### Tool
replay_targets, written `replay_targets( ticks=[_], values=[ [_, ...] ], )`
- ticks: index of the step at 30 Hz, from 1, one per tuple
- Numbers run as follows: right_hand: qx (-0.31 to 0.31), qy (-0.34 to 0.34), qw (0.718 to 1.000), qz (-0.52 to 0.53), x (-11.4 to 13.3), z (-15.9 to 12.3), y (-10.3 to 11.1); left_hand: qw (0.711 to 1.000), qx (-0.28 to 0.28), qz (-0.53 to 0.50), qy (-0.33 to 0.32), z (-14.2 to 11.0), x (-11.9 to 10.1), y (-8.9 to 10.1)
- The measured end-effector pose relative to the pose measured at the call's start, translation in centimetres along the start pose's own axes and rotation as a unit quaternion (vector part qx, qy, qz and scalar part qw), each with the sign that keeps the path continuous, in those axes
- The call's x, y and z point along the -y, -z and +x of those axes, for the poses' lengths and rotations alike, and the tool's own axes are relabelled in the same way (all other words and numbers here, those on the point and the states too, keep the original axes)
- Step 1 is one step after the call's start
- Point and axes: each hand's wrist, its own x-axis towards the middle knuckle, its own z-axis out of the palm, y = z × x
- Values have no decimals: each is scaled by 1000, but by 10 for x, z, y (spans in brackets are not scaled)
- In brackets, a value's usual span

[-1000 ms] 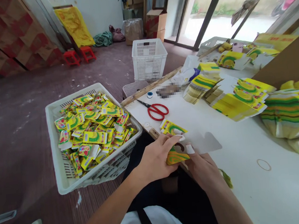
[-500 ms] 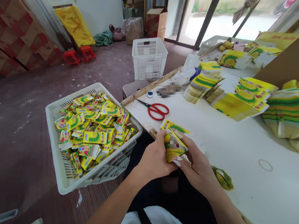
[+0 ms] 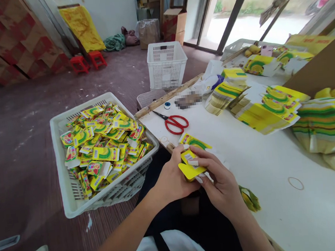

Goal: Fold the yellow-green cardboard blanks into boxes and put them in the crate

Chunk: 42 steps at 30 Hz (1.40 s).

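Between my two hands is a small yellow carton (image 3: 192, 164) with a barcode on its face and a rounded yellow flap sticking out towards me. My left hand (image 3: 172, 176) is closed round its left side. The fingers of my right hand (image 3: 219, 179) press on its right side, thumb below and fingertips on the barcode face. Just behind, a flat yellow and green carton (image 3: 196, 141) lies on the white table (image 3: 279, 197). Near my right wrist lies a crumpled green-yellow piece (image 3: 250, 198) that I cannot make out.
A white plastic crate (image 3: 58, 162) heaped with small yellow cartons stands at the left. Red-handled scissors (image 3: 176, 124) and a small blue-topped spool (image 3: 167, 105) lie on the table. Stacks of flat cartons (image 3: 260, 115) sit at the right. Another white crate (image 3: 167, 67) stands beyond.
The carton has turned in my hands: its white flap and cut-out opening showed before, and the barcode face with a yellow flap shows now. My right fingers have shifted onto that face.
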Motion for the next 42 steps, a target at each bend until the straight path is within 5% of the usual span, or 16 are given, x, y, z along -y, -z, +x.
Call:
replay_targets(
  ticks=[9,16,42],
  values=[
    [-4,-27,998,60,2,-2,-6,997,-54,31,-41,1,12,-5],
    [-51,-91,991,87,-8,-8,-17,994,-78,-75,-28,3,5,8],
    [-56,-63,995,50,-13,-6,-12,999,-37,0,21,1,5,-1]
  ],
)
